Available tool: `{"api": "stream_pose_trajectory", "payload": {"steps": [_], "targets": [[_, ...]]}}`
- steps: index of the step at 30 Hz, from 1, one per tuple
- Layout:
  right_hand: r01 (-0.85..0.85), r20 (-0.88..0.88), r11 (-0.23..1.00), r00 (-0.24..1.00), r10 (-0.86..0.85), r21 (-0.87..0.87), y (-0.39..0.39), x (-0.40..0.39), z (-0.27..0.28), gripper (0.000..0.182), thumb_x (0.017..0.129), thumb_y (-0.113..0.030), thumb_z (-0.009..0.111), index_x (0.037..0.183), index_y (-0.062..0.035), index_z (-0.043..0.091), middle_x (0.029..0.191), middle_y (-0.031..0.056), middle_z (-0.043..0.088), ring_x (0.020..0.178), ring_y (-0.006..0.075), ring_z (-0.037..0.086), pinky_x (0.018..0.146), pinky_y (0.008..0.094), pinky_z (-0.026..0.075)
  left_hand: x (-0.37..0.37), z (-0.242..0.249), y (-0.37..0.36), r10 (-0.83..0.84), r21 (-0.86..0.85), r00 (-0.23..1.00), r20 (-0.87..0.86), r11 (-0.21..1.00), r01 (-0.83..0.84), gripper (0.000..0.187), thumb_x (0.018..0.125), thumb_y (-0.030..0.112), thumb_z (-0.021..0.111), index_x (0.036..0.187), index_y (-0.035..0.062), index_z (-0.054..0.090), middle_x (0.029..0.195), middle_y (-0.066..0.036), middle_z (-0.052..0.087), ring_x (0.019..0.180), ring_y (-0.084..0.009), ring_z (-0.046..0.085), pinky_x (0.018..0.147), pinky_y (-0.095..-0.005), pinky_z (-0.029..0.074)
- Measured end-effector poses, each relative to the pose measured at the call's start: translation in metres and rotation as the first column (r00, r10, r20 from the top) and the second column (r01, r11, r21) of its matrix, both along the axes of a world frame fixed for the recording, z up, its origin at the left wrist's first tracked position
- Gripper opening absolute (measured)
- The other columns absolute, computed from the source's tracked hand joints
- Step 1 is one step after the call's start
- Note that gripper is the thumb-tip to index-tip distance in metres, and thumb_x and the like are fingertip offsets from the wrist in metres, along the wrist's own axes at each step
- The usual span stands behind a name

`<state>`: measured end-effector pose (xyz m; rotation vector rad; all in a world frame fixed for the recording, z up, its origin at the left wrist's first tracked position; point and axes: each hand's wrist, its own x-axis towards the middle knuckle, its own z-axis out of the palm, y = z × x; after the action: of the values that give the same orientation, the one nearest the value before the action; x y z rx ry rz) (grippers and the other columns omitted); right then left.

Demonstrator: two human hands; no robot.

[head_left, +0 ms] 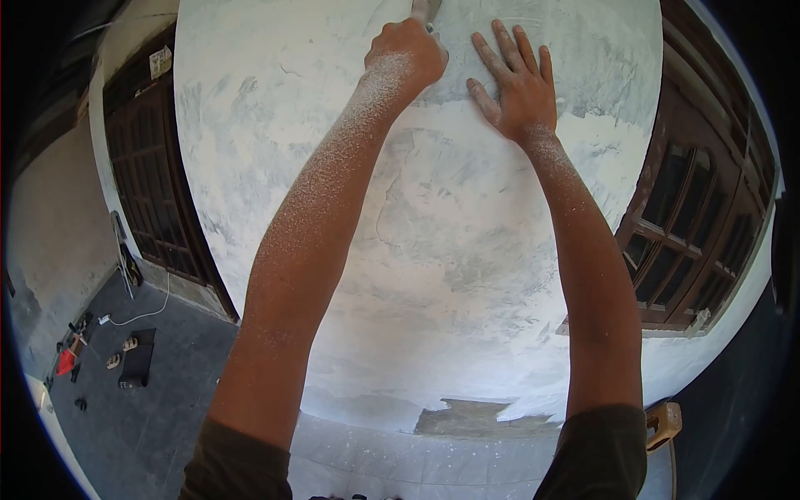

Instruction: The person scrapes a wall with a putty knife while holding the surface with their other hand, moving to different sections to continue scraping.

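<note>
My left hand (407,54) is closed in a fist around a scraper (425,11), held up against the wall. Only a short greyish part of that tool shows; the rest is cut off by the top of the view. To its right, my right hand (522,87) lies flat on the wall with fingers spread and nothing in it. White dust coats my left forearm and the fingers of my right hand. The wall (467,208) has patchy white and grey plaster, with rough marks and fine cracks.
A dark wooden door (150,167) stands at the left and a brown wooden window (687,217) at the right. Sandals (114,360), a dark mat (139,358) and a white cable (150,314) lie on the grey floor. A yellowish object (663,425) sits low at the right.
</note>
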<state>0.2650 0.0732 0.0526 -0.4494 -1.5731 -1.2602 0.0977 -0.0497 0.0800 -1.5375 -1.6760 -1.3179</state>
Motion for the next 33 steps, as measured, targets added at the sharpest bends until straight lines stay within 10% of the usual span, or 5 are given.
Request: {"api": "stream_pose_trajectory", "payload": {"steps": [6, 13, 18, 23, 33], "targets": [[0.027, -0.004, 1.0, 1.0, -0.027, -0.015, -0.001, 0.001, 0.0, 0.065, 0.093, -0.051, 0.056, 0.153, -0.0375, 0.035, 0.164, -0.0005, 0.025, 0.151, 0.0246, 0.02, 0.124, 0.0523, 0.009, 0.007, -0.072, -0.001, 0.071, 0.006, 0.996, -0.047, 0.997, -0.071, 0.06, 0.098, 0.027, 0.055, 0.154, 0.0151, 0.035, 0.104, -0.025, 0.07, 0.101, -0.0404, 0.069, 0.092, -0.0499, 0.055], [-0.045, 0.009, 0.999, 0.999, 0.045, 0.021, 0.002, 0.002, 0.002, 0.065, 0.093, -0.051, 0.056, 0.153, -0.0375, 0.036, 0.164, -0.0003, 0.026, 0.151, 0.0245, 0.022, 0.124, 0.0523, 0.009, 0.002, -0.002, -0.009, -0.034, -0.057, 0.999, 0.032, 0.998, 0.036, 0.063, 0.094, 0.022, 0.056, 0.153, 0.0156, 0.036, 0.115, -0.023, 0.066, 0.109, -0.0364, 0.066, 0.095, -0.0468, 0.054], [0.071, 0.036, 0.975, 0.997, -0.064, -0.21, -0.027, 0.001, 0.0, 0.07, 0.093, -0.047, 0.052, 0.155, -0.0189, 0.035, 0.165, 0.0093, 0.02, 0.152, 0.0313, 0.015, 0.123, 0.0545, 0.01, 0.005, -0.077, 0.007, 0.038, 0.044, 0.999, -0.035, 0.998, -0.037, 0.062, 0.097, 0.028, 0.056, 0.155, 0.0188, 0.034, 0.1, -0.025, 0.07, 0.095, -0.0412, 0.07, 0.089, -0.0493, 0.057], [0.069, 0.03, 0.98, 0.997, -0.064, -0.187, -0.026, 0.0, 0.0, 0.068, 0.091, -0.045, 0.054, 0.152, -0.0178, 0.039, 0.164, 0.0097, 0.022, 0.152, 0.0307, 0.016, 0.123, 0.0525, 0.011, -0.002, -0.008, 0.012, 0.029, 0.029, 0.999, -0.018, 0.999, -0.028, 0.062, 0.094, 0.022, 0.055, 0.153, 0.0154, 0.036, 0.111, -0.023, 0.068, 0.105, -0.0376, 0.068, 0.09, -0.045, 0.057], [0.06, 0.025, 0.984, 0.998, -0.056, -0.171, -0.025, 0.001, 0.0, 0.068, 0.091, -0.044, 0.055, 0.152, -0.0169, 0.04, 0.164, 0.0101, 0.024, 0.152, 0.0304, 0.016, 0.123, 0.0516, 0.01, 0.006, -0.051, -0.003, -0.031, -0.002, 0.999, 0.018, 1.0, 0.031, 0.064, 0.097, 0.027, 0.054, 0.156, 0.0165, 0.03, 0.108, -0.023, 0.068, 0.102, -0.038, 0.069, 0.089, -0.0472, 0.057]]}}
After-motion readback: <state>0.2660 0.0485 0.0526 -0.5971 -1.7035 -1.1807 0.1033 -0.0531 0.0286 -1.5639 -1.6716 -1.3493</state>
